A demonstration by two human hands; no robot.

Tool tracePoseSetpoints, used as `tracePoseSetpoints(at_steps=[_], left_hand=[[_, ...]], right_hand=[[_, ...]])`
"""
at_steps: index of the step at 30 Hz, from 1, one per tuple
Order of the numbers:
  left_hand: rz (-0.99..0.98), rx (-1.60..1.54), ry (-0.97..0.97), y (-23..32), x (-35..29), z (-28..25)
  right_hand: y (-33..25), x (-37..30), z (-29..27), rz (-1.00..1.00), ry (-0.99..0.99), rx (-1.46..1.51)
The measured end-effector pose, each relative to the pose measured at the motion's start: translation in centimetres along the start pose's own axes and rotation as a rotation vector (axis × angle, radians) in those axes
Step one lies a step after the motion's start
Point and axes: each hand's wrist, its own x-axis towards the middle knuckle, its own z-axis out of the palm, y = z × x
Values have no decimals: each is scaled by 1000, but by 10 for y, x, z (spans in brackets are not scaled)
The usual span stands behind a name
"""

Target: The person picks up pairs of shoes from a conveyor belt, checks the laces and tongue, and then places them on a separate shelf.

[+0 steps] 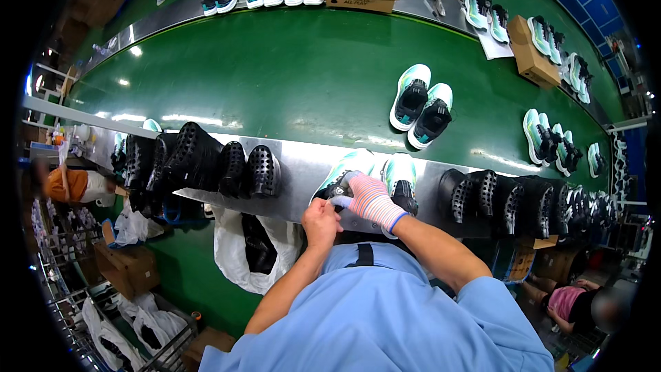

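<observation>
A mint-and-white sneaker with a black collar (357,160) rests on the metal ledge, its heel toward me. Over its opening lies my right hand (374,202), in a striped knit glove, with the fingers curled on the collar and the thumb pointing left. My bare left hand (322,224) is closed in a pinch by the heel, beside the gloved thumb. What its fingertips hold is too small to make out. Just right of my gloved hand stands a matching sneaker (401,171), partly covered by that hand and wrist.
Black studded shoe lasts (189,158) line the ledge at left, with more lasts (511,200) at right. Beyond runs a green conveyor belt (275,76) carrying a sneaker pair (421,107). A white-lined bin (231,251) stands below left. Co-workers (577,303) are at both sides.
</observation>
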Motion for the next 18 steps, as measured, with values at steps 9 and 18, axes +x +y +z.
tracePoseSetpoints(at_steps=[9,18], left_hand=[[-1,20,-21,3,-2,0],[33,21,0,2,-1,0]], right_hand=[[11,-8,40,-93,240,252],[2,-10,51,-6,370,329]])
